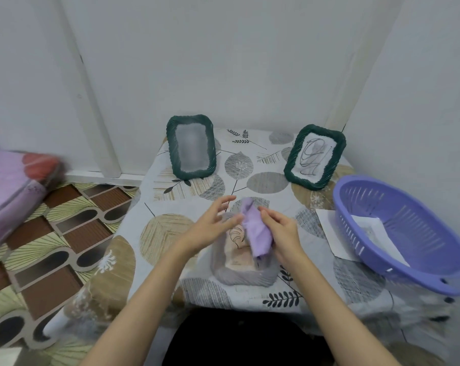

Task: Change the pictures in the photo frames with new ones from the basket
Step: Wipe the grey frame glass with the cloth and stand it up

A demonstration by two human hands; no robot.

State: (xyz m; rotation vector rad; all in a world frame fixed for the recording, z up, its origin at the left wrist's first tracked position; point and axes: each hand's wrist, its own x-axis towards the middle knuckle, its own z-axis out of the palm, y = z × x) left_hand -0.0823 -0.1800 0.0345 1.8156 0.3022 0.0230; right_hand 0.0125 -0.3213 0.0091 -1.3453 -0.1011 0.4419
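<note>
A grey woven photo frame [243, 273] lies flat on the table in front of me. Above it my right hand [280, 233] grips a crumpled lilac cloth [255, 231]. My left hand [213, 223] hovers beside the cloth with fingers spread and relaxed, its fingertips near the cloth's upper end. Two dark green woven frames stand at the back: the left one [190, 147] shows a pale blank picture, the right one [314, 157] shows a scribbled drawing. A purple plastic basket [355, 207] at the right holds a white picture [376, 231].
A white sheet of paper [329, 228] lies partly under the basket. The table [170, 228] wears a leaf-patterned cloth and sits in a wall corner. A purple and red bundle [15, 186] lies on the patterned floor at the left.
</note>
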